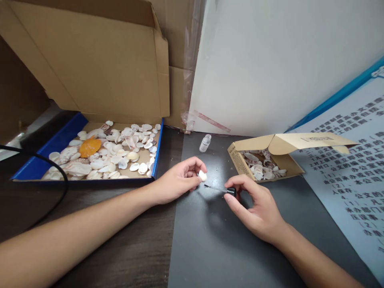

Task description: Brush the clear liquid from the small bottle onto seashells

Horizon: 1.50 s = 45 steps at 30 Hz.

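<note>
A: "In left hand (179, 181)?"
B: "Pinching white shell (203, 175), at ten o'clock from right hand (255, 205)."
A: "In right hand?"
B: "Pinching black-capped brush (216, 188), pointing lengthwise toward nine o'clock, just beside shell without visible contact."

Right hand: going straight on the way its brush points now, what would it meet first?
Probably the left hand, or the small white seashell in its grip: the black-capped brush that the right hand holds points leftward at them. Depth is unclear, so it could pass just below.
</note>
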Motion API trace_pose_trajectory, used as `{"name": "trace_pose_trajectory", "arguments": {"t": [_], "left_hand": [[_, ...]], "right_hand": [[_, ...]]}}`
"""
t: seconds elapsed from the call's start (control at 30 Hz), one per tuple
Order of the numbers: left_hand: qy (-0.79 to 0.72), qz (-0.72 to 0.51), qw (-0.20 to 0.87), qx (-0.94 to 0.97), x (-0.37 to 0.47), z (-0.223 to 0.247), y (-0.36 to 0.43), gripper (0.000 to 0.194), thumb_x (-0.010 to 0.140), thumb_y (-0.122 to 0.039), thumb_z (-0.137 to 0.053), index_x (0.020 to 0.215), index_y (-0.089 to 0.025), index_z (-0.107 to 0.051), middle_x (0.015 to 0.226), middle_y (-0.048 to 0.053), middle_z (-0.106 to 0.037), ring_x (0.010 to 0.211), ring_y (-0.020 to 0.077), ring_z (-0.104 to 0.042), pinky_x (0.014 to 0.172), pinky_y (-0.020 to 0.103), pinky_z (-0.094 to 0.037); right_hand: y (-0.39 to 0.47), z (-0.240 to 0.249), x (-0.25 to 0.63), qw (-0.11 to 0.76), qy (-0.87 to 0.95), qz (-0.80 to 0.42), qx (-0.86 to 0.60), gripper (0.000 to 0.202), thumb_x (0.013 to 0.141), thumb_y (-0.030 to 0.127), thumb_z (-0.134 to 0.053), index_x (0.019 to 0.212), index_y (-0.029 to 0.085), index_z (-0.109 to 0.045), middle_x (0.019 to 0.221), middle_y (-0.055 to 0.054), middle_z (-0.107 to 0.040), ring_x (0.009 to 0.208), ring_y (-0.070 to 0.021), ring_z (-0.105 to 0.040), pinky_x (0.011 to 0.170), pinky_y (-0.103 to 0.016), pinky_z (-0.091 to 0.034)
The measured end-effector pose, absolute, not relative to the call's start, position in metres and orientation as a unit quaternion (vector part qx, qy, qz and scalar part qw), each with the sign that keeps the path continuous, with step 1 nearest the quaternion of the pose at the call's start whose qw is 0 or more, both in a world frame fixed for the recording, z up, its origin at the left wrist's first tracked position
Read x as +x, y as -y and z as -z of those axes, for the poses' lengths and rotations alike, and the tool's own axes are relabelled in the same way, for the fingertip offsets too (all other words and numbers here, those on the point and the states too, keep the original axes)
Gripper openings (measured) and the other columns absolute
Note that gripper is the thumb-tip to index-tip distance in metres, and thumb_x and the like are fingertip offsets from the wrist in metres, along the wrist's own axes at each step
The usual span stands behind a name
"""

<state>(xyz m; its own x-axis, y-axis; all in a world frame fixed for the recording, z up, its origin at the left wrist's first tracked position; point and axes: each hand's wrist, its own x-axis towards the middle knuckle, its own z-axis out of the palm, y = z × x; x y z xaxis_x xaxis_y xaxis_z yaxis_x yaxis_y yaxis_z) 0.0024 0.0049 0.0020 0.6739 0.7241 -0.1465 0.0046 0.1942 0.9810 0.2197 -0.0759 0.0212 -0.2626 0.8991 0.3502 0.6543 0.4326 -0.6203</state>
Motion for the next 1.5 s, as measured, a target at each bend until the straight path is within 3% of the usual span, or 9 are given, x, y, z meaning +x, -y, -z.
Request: {"name": "trace_pose_trajectory", "arguments": {"t": [1.3, 1.5], "left_hand": [[-0.323, -0.256, 0.71, 0.571, 0.0031, -0.0048, -0.0045, 0.021, 0.082, -0.028, -0.065, 0.095, -0.018, -0.052, 0.079, -0.003, -0.051, 0.064, 0.0085, -0.044, 0.059, 0.024, -0.035], [-0.323, -0.255, 0.713, 0.568, 0.0034, -0.0056, -0.0046, 0.022, 0.081, -0.03, -0.065, 0.094, -0.018, -0.053, 0.079, -0.004, -0.051, 0.064, 0.0082, -0.043, 0.06, 0.023, -0.035]], "right_hand": [[0.0769, -0.0178, 0.2202, 0.362, 0.765, -0.18, -0.501, 0.013, 0.091, 0.02, -0.06, 0.103, 0.025, -0.058, 0.075, 0.002, -0.064, 0.062, -0.013, -0.061, 0.059, -0.022, -0.052], [0.075, -0.0191, 0.2182, 0.371, 0.742, -0.163, -0.534, 0.011, 0.088, 0.018, -0.061, 0.097, 0.023, -0.057, 0.075, 0.002, -0.063, 0.057, -0.0124, -0.058, 0.057, -0.023, -0.051]]}}
